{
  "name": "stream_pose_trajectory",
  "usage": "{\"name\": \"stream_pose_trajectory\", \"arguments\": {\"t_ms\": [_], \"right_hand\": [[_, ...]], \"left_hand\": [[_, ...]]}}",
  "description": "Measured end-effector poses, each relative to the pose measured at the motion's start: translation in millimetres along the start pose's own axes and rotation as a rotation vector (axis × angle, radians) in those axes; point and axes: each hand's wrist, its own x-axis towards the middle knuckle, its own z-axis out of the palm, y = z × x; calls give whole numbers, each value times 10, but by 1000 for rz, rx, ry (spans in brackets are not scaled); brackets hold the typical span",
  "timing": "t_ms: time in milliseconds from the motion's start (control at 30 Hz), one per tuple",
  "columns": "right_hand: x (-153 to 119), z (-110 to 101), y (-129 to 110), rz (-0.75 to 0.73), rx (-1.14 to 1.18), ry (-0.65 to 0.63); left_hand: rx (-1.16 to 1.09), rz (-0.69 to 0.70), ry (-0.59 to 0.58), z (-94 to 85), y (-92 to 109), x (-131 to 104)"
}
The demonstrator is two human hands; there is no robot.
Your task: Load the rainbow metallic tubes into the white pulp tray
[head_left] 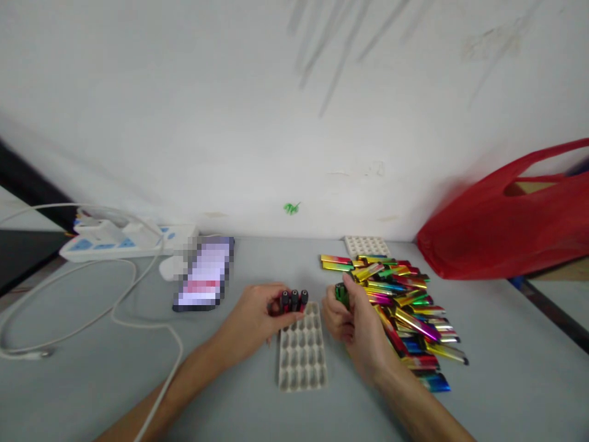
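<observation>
Pale wall [230, 123] with a small green mark [291, 209] rises at twelve o'clock behind a grey tabletop [230, 393]. Taking the near pocketed tray [302, 359] as the clock's centre, the left hand [258, 307] is at ten o'clock, its fingers pinched around three dark-tipped lighters [294, 301] at the tray's far end; whether they touch it I cannot tell. At two o'clock the right hand [361, 334] is curled around a green lighter [341, 294]. Just beyond, between two and three o'clock, lies a loose heap of shiny lighters [416, 322], with a second pocketed tray [367, 245] near the wall at one. Farther out at two o'clock slumps a red bag [497, 227]; at ten lie a lit phone [205, 273] and, past it, a white power strip [122, 252]
</observation>
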Motion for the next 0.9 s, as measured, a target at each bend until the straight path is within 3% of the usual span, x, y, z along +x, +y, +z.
{"name": "stream_pose_trajectory", "arguments": {"t_ms": [267, 900], "right_hand": [[-38, 22, -20, 114, 223, -99], [-41, 40, -10, 123, 247, -75]], "left_hand": [[18, 3, -20, -5, -14, 11], [-11, 7, -34, -9, 2, 12]]}}
